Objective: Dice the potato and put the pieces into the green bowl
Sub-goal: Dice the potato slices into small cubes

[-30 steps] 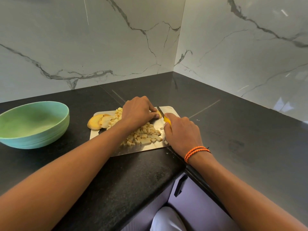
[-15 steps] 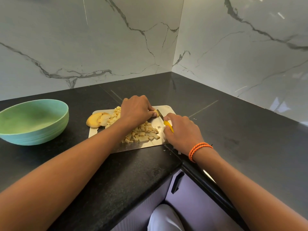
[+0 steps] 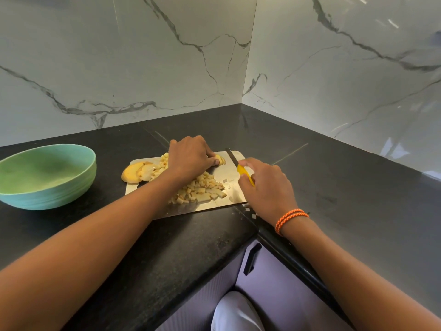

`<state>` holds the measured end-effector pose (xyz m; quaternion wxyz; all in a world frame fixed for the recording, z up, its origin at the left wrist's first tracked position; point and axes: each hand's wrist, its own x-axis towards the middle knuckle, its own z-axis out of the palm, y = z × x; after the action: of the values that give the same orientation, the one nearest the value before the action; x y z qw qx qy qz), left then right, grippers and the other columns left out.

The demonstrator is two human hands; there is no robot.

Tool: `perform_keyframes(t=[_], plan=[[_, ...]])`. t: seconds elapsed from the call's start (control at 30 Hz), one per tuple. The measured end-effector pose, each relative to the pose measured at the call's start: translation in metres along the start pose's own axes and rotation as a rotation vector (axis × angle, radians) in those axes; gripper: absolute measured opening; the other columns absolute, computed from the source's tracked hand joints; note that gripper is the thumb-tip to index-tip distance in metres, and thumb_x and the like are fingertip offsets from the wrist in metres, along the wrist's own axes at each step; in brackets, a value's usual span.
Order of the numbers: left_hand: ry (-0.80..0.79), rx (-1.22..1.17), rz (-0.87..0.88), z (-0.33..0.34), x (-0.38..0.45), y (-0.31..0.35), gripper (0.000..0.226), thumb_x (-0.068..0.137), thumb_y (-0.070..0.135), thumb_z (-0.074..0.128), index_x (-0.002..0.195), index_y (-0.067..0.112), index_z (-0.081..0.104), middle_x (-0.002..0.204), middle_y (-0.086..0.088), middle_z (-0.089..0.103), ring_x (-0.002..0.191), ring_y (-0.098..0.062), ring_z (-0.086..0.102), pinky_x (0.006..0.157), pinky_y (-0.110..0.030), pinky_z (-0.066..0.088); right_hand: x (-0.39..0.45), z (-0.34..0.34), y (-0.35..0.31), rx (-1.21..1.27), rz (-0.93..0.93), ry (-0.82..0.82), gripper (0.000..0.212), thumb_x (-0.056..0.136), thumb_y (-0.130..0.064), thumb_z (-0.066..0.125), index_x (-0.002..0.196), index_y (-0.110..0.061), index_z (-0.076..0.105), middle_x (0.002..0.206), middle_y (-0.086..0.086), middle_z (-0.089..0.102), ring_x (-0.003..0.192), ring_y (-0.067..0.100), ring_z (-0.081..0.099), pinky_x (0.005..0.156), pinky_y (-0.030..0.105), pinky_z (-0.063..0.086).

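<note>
**Potato part-diced on steel board, green bowl waiting at the side**

A small piece of potato (image 3: 220,160) is pinned to the far end of a metal cutting board (image 3: 229,174) by the curled fingers of the left hand (image 3: 191,156), the fingertips pressed down on it. A knife (image 3: 239,167) with a yellow handle and a dark blade is gripped in the right hand (image 3: 267,187), the fingers wrapped round the handle; the blade is pointed away from the body and is seen just to the right of the held piece, though whether its edge is touching the potato cannot be told. A heap of diced potato (image 3: 199,189) is spread across the middle and near part of the board, partly hidden under the left forearm. Several uncut slices (image 3: 137,172) are stacked at the board's left end, overhanging its edge. A few stray cubes (image 3: 250,212) are seen lying off the board on the black countertop (image 3: 346,187), by the right wrist, where an orange braided band (image 3: 290,219) is worn. The green bowl (image 3: 47,175) is set on the counter well to the left of the board, and no potato can be made out inside it. White marble-patterned walls (image 3: 143,68) are seen meeting in a corner behind the worktop.
</note>
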<state>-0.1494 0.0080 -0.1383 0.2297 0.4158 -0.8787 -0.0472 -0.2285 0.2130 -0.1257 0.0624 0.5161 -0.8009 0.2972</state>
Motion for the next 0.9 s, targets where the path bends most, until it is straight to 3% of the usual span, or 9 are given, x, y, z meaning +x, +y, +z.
perform_keyframes(t=[0.2, 0.37, 0.6, 0.67, 0.77, 0.9], plan=[[-0.017, -0.023, 0.013, 0.000, 0.001, -0.003, 0.034, 0.089, 0.061, 0.075, 0.111, 0.036, 0.081, 0.102, 0.012, 0.079, 0.094, -0.012, 0.064, 0.102, -0.045, 0.045, 0.026, 0.019, -0.004, 0.008, 0.006, -0.038, 0.041, 0.098, -0.032, 0.051, 0.138, -0.030, 0.059, 0.087, 0.004, 0.069, 0.074, 0.023, 0.062, 0.071, 0.038, 0.056], [-0.016, -0.021, 0.002, 0.002, 0.003, -0.003, 0.034, 0.088, 0.061, 0.075, 0.110, 0.036, 0.082, 0.102, 0.013, 0.079, 0.089, -0.008, 0.059, 0.100, -0.044, 0.043, 0.036, 0.029, -0.007, -0.001, -0.008, -0.058, 0.041, 0.099, -0.031, 0.052, 0.139, -0.027, 0.059, 0.104, 0.008, 0.071, 0.084, 0.023, 0.064, 0.076, 0.039, 0.058], [-0.018, -0.015, -0.008, 0.002, 0.004, -0.002, 0.034, 0.089, 0.060, 0.075, 0.109, 0.033, 0.082, 0.096, 0.011, 0.079, 0.087, -0.011, 0.061, 0.098, -0.044, 0.047, 0.035, 0.028, -0.011, -0.063, -0.051, -0.094, 0.039, 0.102, -0.029, 0.049, 0.140, -0.023, 0.058, 0.115, 0.011, 0.067, 0.100, 0.030, 0.062, 0.074, 0.035, 0.047], [-0.016, -0.004, -0.009, 0.001, 0.003, -0.002, 0.033, 0.089, 0.059, 0.075, 0.109, 0.034, 0.082, 0.096, 0.010, 0.079, 0.087, -0.012, 0.062, 0.098, -0.045, 0.048, 0.031, 0.026, -0.012, -0.078, -0.062, -0.113, 0.038, 0.102, -0.028, 0.048, 0.139, -0.022, 0.058, 0.115, 0.011, 0.065, 0.100, 0.030, 0.061, 0.073, 0.034, 0.042], [-0.010, 0.002, -0.005, 0.001, 0.002, -0.001, 0.034, 0.090, 0.059, 0.074, 0.111, 0.034, 0.082, 0.098, 0.010, 0.079, 0.085, -0.012, 0.060, 0.098, -0.046, 0.048, 0.022, 0.021, -0.009, -0.073, -0.065, -0.128, 0.038, 0.101, -0.030, 0.050, 0.139, -0.025, 0.057, 0.113, 0.009, 0.065, 0.101, 0.030, 0.062, 0.078, 0.038, 0.046], [-0.030, -0.017, -0.005, -0.002, 0.000, -0.002, 0.034, 0.090, 0.059, 0.075, 0.112, 0.034, 0.081, 0.100, 0.010, 0.078, 0.085, -0.010, 0.055, 0.099, -0.046, 0.047, 0.009, 0.014, -0.001, -0.073, -0.069, -0.150, 0.037, 0.098, -0.035, 0.056, 0.134, -0.029, 0.058, 0.089, -0.003, 0.060, 0.089, 0.022, 0.060, 0.073, 0.035, 0.046]])
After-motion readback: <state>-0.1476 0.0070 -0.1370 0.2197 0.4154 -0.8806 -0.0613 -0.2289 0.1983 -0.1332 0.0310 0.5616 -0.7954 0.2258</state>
